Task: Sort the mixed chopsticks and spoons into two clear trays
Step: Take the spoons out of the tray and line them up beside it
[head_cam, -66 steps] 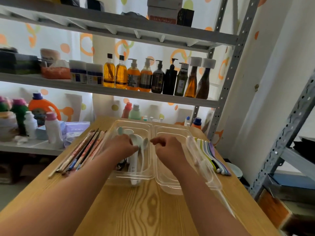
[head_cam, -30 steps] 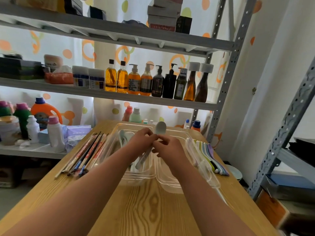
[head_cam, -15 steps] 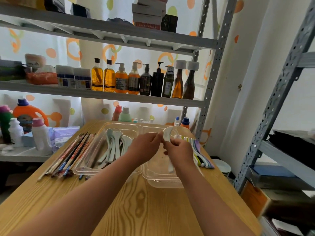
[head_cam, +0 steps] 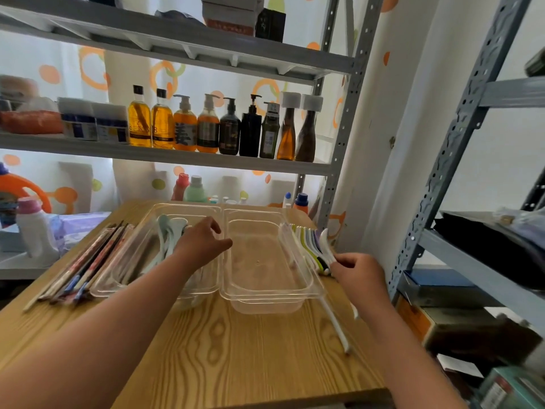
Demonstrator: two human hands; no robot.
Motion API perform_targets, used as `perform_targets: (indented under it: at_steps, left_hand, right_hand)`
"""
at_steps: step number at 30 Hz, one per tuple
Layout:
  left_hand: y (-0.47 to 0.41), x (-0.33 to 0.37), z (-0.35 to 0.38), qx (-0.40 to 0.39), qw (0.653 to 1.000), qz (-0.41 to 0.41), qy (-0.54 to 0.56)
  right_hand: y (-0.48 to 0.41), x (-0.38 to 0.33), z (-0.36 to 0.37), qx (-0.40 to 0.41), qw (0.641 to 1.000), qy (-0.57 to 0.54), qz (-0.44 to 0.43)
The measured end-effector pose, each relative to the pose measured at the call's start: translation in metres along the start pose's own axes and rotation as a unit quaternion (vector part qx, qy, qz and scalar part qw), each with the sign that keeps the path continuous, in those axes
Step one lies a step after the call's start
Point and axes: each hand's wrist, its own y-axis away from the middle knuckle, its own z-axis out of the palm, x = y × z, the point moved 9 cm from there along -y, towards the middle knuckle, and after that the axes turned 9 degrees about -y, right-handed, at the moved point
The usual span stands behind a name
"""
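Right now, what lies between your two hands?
In the head view, the right clear tray lies between the left hand and the right hand, which pinches a white spoon.

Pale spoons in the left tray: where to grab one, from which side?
Pinch the handle just below the bowl, coming from above. The pale spoons lie lengthwise in the left tray, bowls at the far end, and the tray walls block a side approach. The left hand hovers over that tray.
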Motion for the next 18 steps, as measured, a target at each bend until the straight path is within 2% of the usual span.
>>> perform_targets:
  at_steps: [6,9,18]
  left_hand:
    - [-0.002,-0.001,0.011,-0.031,0.999,0.01,-0.004]
    - [-0.002,-0.001,0.012,-0.034,0.999,0.017,-0.002]
    - [-0.004,-0.005,0.016,-0.033,0.999,0.021,-0.014]
  right_hand:
    - [0.015,0.04,0.008,-0.07,0.996,0.01,0.049]
    - [0.02,0.045,0.016,-0.113,0.993,0.005,0.043]
    - [0.022,0.045,0.034,-0.155,0.987,0.002,0.048]
